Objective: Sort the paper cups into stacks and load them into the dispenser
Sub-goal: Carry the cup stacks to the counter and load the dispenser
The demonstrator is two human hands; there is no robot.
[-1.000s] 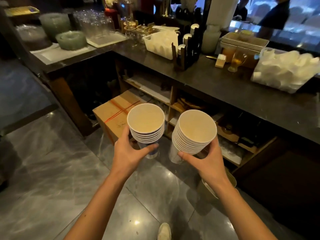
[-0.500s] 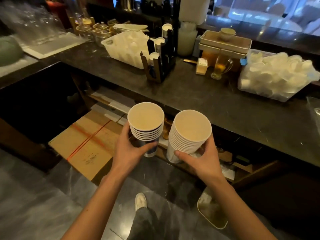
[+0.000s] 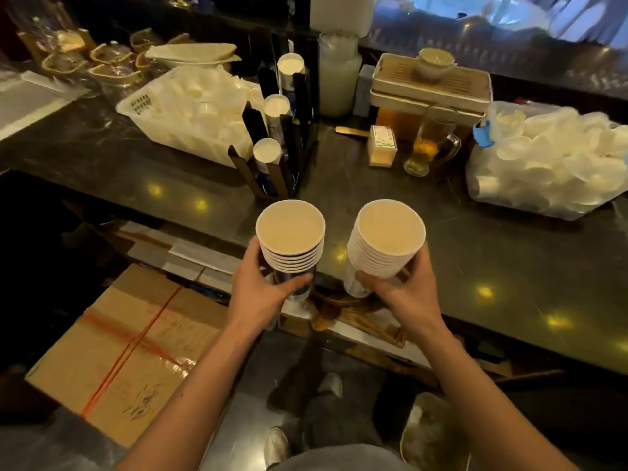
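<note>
My left hand (image 3: 260,290) grips a stack of several white paper cups (image 3: 290,232) with dark printed sides, mouths up. My right hand (image 3: 409,294) grips a taller stack of paper cups (image 3: 389,232), tilted slightly left. Both stacks hover over the front edge of the dark counter (image 3: 492,266). Just beyond the left stack stands the black cup dispenser (image 3: 289,144), its three slanted slots each showing a round white cup end.
A white basket of loose cups (image 3: 190,113) sits left of the dispenser, and a clear bag of white cups (image 3: 550,161) lies at the right. A glass mug of tea (image 3: 430,144), a small box and stacked trays stand behind. A cardboard box (image 3: 129,348) rests on the floor, lower left.
I have stepped closer to the counter. Both cup stacks now sit over its front edge, nearer the dispenser. My grips on them are the same.
</note>
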